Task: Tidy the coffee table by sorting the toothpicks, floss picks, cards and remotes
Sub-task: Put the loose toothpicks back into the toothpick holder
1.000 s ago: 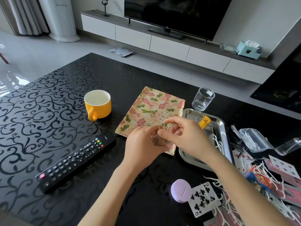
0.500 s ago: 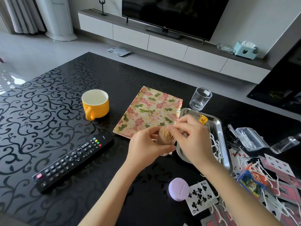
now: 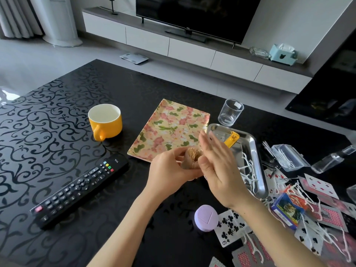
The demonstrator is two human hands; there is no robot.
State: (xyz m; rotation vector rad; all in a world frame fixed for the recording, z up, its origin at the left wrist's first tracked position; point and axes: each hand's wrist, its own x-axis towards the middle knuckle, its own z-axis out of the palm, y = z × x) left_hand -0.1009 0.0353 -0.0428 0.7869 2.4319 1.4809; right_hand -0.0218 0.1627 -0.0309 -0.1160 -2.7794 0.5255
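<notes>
The toothpicks [image 3: 193,154] are light, stiff slivers with sharp tips. Each one is probably brittle, and as a loose bundle they would likely spill if tipped. They are packed into a small pot [image 3: 185,165], and the safe hold is round the pot's wall, not on the wood. The wall looks smooth and could slip.

The left hand [image 3: 169,174] holds it that way, with fingers and thumb curled round the pot. The bundle's tips stand out above the curl, leaning away toward the far right. The right hand [image 3: 217,166] holds nothing. Its fingers are straight and its palm is just beside the tips, though I cannot tell whether it touches them.

The pot is held above the middle of the table [image 3: 57,112], over the near edge of the floral tray [image 3: 173,130] and just left of the steel tray [image 3: 256,151]. A purple lid [image 3: 206,220] lies toward the near edge. Floss picks [image 3: 248,170] and cards [image 3: 231,228] litter the right side, and a remote [image 3: 81,187] lies to the left.
</notes>
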